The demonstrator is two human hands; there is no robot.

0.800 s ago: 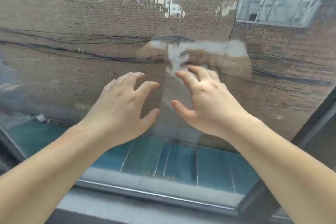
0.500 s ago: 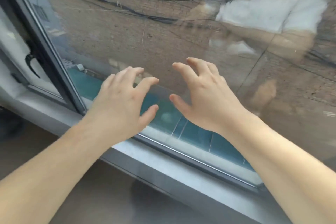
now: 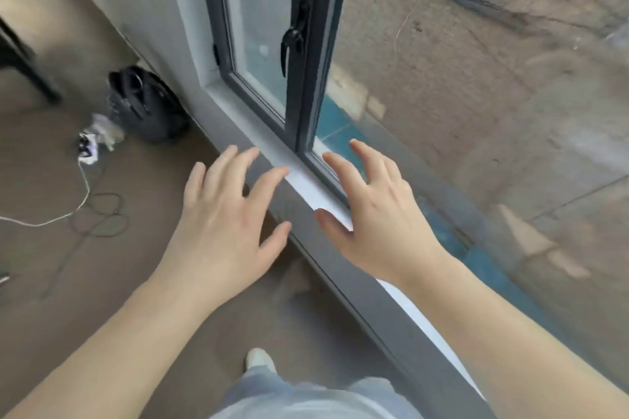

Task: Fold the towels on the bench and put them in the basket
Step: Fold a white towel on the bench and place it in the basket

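Note:
No towel, bench or basket shows in the head view. My left hand (image 3: 227,218) is stretched out in front of me, palm down, fingers spread, holding nothing. My right hand (image 3: 374,214) is beside it, a little to the right, fingers also spread and empty. Both hover over the low window sill (image 3: 308,185), apart from each other and from the glass.
A large window (image 3: 476,95) with a dark frame and a black handle (image 3: 293,37) fills the right side. On the brown floor at left lie a black bag (image 3: 146,105), a white charger with cable (image 3: 86,150) and dark table legs (image 3: 20,58). My shoe (image 3: 260,360) is below.
The view has swung down and to the left, from the brick wall outside to the sill, floor and bag. Both hands keep the same spread, empty pose.

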